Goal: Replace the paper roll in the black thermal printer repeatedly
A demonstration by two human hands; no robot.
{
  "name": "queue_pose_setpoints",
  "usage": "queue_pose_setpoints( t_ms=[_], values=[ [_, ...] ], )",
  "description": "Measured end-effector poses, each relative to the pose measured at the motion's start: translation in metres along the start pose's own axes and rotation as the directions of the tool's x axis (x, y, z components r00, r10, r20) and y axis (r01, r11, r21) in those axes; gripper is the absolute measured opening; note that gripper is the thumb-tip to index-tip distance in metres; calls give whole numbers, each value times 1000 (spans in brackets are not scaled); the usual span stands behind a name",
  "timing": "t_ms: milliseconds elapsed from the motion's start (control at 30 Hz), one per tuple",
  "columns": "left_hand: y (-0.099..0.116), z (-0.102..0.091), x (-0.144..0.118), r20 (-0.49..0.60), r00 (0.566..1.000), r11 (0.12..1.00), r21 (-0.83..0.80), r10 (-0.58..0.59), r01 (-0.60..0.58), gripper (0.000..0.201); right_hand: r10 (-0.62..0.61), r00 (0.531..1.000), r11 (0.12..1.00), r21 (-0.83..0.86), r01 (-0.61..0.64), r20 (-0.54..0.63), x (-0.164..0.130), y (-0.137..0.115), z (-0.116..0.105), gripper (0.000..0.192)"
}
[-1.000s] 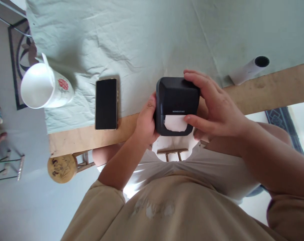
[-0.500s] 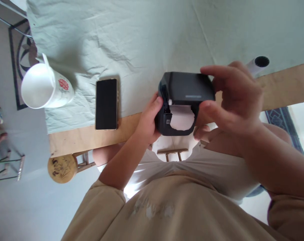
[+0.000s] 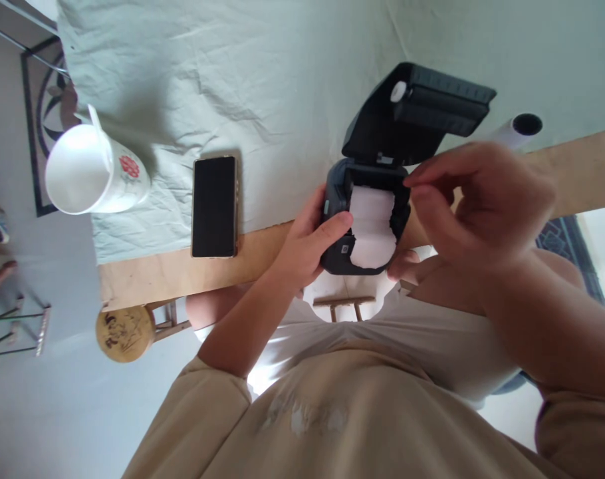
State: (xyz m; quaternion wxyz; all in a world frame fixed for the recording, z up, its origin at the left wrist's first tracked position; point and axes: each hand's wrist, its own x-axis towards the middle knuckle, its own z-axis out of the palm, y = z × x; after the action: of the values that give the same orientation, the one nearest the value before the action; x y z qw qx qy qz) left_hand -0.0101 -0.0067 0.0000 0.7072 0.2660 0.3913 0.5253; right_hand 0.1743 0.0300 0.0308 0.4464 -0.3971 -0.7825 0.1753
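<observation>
Nearest, a beige garment (image 3: 332,412) filling the lower frame. Just beyond, left hand (image 3: 307,246) wrapped round the near left side of a small black plastic label printer (image 3: 338,256), thumb lying across its front edge; printer held at the near edge of the surface (image 3: 147,276), over bare pale wood. Inside the open body, a white paper roll (image 3: 373,226), its loose end curling toward the front. Right hand (image 3: 482,199) poised beside the printer's right wall, fingers loosely curled and part open, forefinger tip at the rim of the paper bay; touching or merely close, hard to tell. Gripping nothing visible. Hinged black lid (image 3: 417,113) thrown back, standing up behind the bay. Left of the printer, a dark-screened smartphone (image 3: 214,206) flat on wrinkled pale green cloth (image 3: 262,86). Further left, a white mug with a red flower (image 3: 96,176) on its side, mouth toward the camera. Far right, a white paper tube (image 3: 514,130) lying on the cloth.
</observation>
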Motion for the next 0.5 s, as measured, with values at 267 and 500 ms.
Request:
queue_pose_setpoints(
  t_ms=[267, 500],
  values=[
    [1, 1, -2, 23, 1000, 999, 31, -16, 15, 32, -171, 956, 960, -180, 216, 236, 0, 6, -2, 12],
    [0, 0, -2, 36, 999, 987, 161, 12, -18, 42, -84, 908, 843, -456, 284, 411, -4, -7, -12, 34]
  ],
)
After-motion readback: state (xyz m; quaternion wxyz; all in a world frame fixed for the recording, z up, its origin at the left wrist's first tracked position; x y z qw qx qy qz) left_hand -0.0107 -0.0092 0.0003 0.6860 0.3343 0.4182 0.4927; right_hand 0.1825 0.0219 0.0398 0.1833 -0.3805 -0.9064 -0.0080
